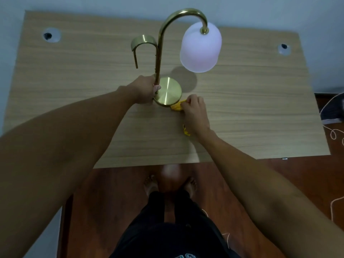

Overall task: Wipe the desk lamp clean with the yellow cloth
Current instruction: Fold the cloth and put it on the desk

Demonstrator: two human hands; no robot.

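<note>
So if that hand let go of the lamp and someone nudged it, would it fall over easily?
Possibly. The lamp has a tall thin stem, and its big white shade hangs out to one side, so it looks top-heavy. The round brass base is small but probably weighted, which would help. The left hand gripping the stem suggests it needs steadying while being wiped.

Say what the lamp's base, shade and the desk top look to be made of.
Base: likely brushed brass-toned metal, with radial sheen. Shade: frosted white glass or plastic, matte and translucent; cannot tell which. Desk top: light wood-grain surface, possibly laminate.
</note>
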